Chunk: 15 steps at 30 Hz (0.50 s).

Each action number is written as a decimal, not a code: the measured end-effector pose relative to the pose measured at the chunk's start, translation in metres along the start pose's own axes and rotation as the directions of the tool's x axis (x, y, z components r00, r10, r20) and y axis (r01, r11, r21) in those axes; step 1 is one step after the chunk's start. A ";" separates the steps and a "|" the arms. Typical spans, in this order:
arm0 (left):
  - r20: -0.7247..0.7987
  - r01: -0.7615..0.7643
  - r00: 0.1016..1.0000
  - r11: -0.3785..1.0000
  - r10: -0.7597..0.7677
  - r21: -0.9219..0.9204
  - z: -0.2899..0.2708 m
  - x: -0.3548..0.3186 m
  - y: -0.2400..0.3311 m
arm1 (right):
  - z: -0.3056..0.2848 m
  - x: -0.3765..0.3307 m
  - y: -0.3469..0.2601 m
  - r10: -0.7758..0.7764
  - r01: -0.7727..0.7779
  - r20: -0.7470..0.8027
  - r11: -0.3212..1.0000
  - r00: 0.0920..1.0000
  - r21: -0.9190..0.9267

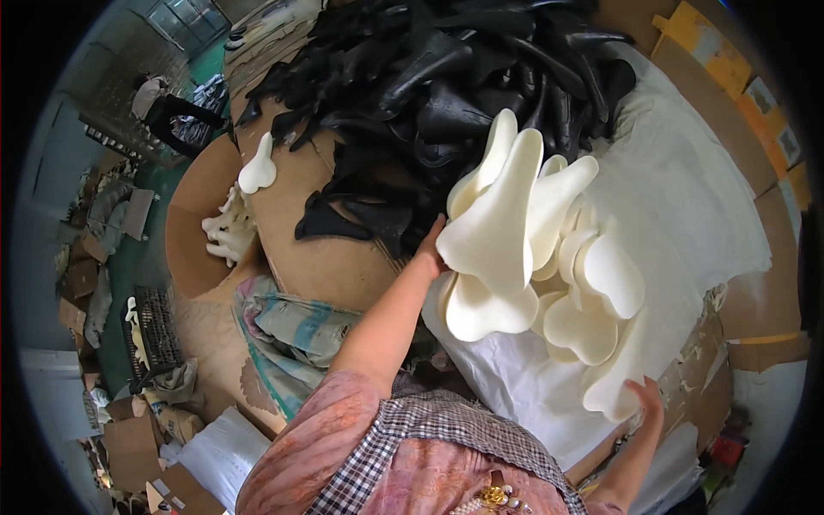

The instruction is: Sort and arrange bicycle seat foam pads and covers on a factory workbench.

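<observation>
Several cream-white bicycle saddle pads (502, 215) lie clustered and overlapping on a white sheet, right of centre. Along the left edge of this cluster, my left hand (432, 247) grips the nearest pads, its fingers partly hidden behind them. My right hand (645, 396) is at the lower right, closed at the edge of a long, tilted saddle pad (614, 373); some of its fingers are hard to make out. Beyond the white pads rises a large heap of glossy black saddle-shaped pieces (446, 112).
A single white pad (258, 167) rests on the cardboard by a round cardboard bin (202, 219) holding more white pieces. White plastic sheeting (687, 189) spreads to the right. A crumpled fabric sack (300, 330) is beside my left arm. Another person (163, 107) bends over at far left.
</observation>
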<state>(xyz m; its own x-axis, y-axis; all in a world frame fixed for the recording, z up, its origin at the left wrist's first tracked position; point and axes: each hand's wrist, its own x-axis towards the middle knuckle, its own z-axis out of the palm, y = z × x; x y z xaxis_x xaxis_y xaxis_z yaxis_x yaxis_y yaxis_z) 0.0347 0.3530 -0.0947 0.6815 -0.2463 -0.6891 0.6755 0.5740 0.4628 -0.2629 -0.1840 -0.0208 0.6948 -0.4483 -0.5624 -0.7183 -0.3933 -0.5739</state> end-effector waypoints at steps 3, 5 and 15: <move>0.210 -0.175 0.966 0.980 0.153 0.091 0.018 -0.015 0.003 | -0.021 -0.016 -0.024 0.248 -0.226 -0.091 0.954 0.964 0.199; 0.431 -0.038 0.902 0.999 0.033 0.002 0.059 -0.049 0.022 | -0.044 -0.008 -0.044 0.118 -0.097 -0.066 0.959 0.991 0.266; 0.332 -0.041 0.940 0.938 -0.081 0.343 0.051 -0.001 -0.035 | -0.006 0.045 -0.232 -0.282 0.064 -0.324 0.834 0.903 -0.549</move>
<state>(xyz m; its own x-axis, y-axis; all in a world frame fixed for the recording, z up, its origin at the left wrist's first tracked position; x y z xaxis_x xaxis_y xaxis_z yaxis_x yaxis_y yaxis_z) 0.0245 0.2939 -0.0815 0.6795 -0.5371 -0.4998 0.7027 0.2805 0.6539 -0.0651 -0.1175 0.0906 0.8185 -0.5536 -0.1534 -0.5741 -0.7969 -0.1877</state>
